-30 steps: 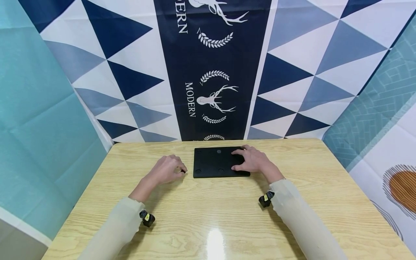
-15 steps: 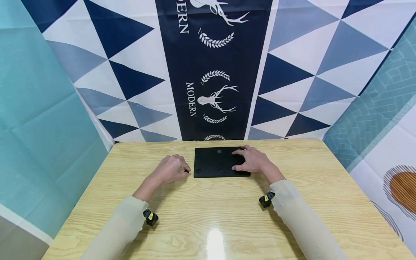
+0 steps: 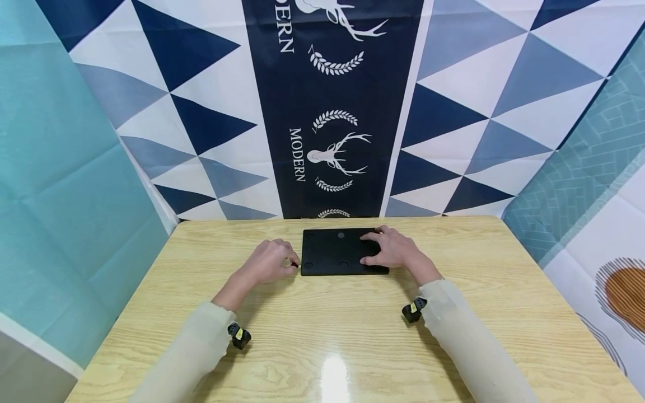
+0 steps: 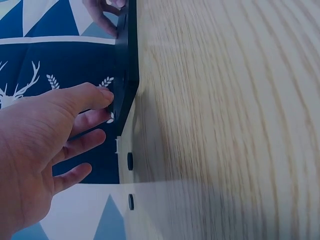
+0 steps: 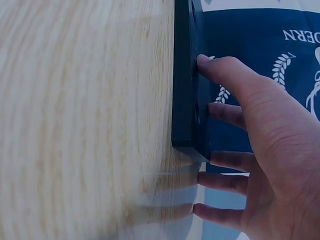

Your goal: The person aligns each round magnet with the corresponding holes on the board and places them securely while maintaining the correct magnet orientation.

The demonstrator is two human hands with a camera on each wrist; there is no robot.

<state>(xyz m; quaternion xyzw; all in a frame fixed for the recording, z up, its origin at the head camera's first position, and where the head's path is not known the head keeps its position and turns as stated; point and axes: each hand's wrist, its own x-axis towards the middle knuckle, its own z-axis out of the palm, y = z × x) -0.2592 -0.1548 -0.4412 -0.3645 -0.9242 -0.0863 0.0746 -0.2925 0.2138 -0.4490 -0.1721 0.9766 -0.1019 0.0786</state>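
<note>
A flat black rectangular board lies near the table's far edge, with round marks near its corners and middle. Beside its left edge, my left hand pinches a small black piece between thumb and fingers; the fingers hide most of it. In the left wrist view that hand's thumb tip overlaps the board's end. My right hand rests on the board's right end, fingers spread. In the right wrist view, its thumb touches the board's upper face, and the outer fingers reach past its end.
Two small black discs sit on the table to the left of the board, hidden behind the left hand in the head view. A patterned cloth hangs behind the wooden table. Teal cloth borders the left side.
My left hand has moved right with the small black piece, up to the board's left edge. The right hand and the board have stayed in place.
</note>
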